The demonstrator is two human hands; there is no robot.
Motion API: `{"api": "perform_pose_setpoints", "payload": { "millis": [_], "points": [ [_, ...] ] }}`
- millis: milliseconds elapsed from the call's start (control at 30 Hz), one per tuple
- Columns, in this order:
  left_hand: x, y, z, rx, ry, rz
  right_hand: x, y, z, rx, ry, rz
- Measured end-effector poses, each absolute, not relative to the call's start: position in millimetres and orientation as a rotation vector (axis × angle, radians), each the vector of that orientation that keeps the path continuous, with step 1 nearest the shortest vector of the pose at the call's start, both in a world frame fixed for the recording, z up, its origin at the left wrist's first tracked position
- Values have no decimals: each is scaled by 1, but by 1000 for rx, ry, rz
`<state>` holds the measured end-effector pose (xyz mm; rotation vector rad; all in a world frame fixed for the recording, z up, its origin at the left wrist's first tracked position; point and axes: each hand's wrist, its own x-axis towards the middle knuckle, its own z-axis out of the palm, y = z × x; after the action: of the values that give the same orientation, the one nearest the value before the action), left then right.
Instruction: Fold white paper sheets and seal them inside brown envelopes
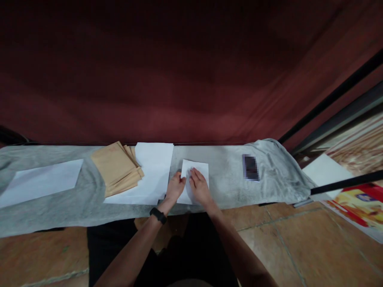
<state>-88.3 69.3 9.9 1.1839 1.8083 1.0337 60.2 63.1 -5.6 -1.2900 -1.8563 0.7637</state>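
Note:
A small white sheet of paper (186,194), seemingly folded, lies on the grey cloth in front of me. At its left edge my left hand (176,186) is closed, thumb and fingers pinching the paper's side. My right hand (198,187) rests flat on top of the same paper, its fingers stretched out and pointing up and left. Larger white sheets (155,167) lie just left of my left hand. On their left part rests a fanned pile of brown paper envelopes (115,165).
Grey cloth (224,187) covers the long, narrow table. Another white sheet (44,179) lies far left. To the right is a dark phone-like object (250,168), blurred out. A dark red curtain (179,99) hangs behind; black bars (335,93) and a colourful box (362,205) stand right.

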Motion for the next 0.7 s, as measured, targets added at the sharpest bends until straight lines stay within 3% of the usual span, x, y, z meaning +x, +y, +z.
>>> {"api": "perform_pose_setpoints", "payload": {
  "millis": [500,700],
  "points": [
    [-99,83,8,1034,1854,880,97,98,-34,-1677,-2053,168],
    [-110,71,12,827,1730,1034,131,63,-33,-1458,-2024,336]
  ]
}}
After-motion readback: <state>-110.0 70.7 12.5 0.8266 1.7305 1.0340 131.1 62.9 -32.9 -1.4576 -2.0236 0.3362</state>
